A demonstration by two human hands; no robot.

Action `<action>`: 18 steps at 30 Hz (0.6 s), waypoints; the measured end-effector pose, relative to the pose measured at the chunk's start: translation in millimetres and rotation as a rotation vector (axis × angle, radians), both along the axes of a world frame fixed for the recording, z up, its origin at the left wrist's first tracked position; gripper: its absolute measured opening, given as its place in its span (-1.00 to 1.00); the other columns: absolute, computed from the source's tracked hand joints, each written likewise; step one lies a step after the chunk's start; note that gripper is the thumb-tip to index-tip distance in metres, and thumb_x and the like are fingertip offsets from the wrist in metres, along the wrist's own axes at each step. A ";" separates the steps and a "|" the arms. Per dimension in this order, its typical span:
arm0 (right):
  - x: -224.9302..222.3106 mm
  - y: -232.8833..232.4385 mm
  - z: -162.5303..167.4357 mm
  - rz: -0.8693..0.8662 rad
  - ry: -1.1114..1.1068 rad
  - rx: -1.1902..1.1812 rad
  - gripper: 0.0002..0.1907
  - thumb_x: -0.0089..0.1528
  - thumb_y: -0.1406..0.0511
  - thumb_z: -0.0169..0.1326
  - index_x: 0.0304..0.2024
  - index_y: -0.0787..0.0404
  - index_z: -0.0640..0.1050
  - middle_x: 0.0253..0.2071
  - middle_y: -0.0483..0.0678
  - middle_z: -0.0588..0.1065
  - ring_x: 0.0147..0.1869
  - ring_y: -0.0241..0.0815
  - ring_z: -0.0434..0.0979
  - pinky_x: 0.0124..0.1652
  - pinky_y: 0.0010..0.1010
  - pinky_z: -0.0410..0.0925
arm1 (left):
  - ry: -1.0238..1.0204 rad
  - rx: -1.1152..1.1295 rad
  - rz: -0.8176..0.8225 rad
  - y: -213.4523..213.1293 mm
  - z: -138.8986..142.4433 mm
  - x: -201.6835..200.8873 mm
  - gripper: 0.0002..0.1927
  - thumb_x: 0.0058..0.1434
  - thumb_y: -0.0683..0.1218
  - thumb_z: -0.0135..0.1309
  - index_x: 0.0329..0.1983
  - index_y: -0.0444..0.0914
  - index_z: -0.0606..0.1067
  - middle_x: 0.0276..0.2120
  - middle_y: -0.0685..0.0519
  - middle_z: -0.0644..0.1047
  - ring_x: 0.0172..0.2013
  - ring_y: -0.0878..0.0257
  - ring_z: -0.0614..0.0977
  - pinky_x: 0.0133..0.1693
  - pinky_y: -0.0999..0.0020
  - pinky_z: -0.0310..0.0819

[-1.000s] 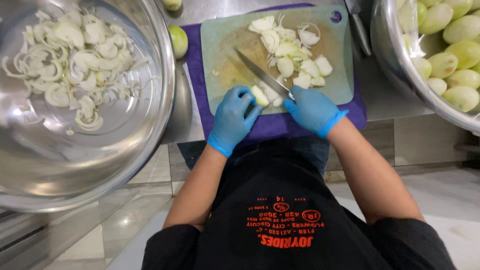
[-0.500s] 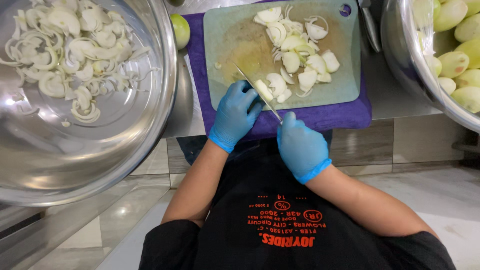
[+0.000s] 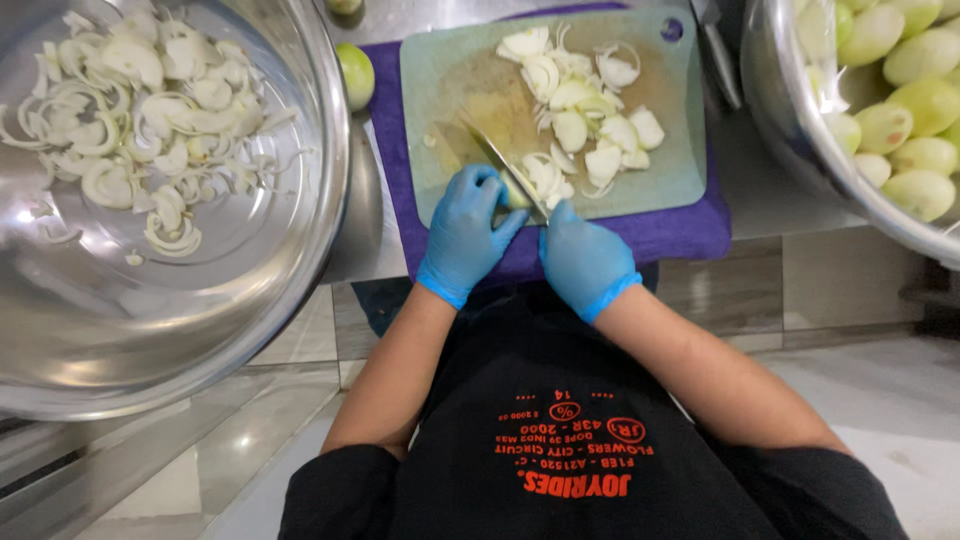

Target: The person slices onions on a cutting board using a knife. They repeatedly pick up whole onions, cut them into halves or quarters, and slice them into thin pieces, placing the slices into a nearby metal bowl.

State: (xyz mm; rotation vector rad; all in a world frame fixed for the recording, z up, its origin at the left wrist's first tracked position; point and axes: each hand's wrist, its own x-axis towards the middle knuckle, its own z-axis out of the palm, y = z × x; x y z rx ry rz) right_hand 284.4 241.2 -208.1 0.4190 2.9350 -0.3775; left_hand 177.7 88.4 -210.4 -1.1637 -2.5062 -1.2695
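Slicing at the near edge of the pale green cutting board [image 3: 440, 90], you keep your right hand [image 3: 585, 262] closed in a full grip on the handle of the knife [image 3: 497, 160], its blade angled away across the board. Your left hand [image 3: 465, 235] presses down with its fingers closed on a small onion piece [image 3: 517, 193] just beside the blade, so the piece stays put under the cut. Both hands wear thin blue gloves. Loose white onion slices [image 3: 585, 130], curved and layered, lie pushed toward the far side, leaving the cutting spot free. A purple cloth [image 3: 690, 225] sits under the board, likely to stop it sliding on the smooth steel surface. On your left, a wide shiny steel bowl [image 3: 290, 260] holds cut rings; on your right, another steel bowl [image 3: 800, 140] holds whole peeled onions [image 3: 905, 125], smooth and greenish.
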 end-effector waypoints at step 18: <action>20.2 13.8 34.7 0.028 0.120 -0.144 -0.72 0.35 0.17 0.02 -0.19 0.28 0.40 -0.46 0.28 0.53 -0.35 0.37 0.55 -0.35 0.17 0.39 | 0.032 0.080 -0.010 -7.6 -3.0 -1.5 -0.65 0.09 -0.11 0.30 -0.19 -0.33 0.42 -0.05 -0.17 0.44 -0.03 -0.11 0.53 0.00 0.10 0.49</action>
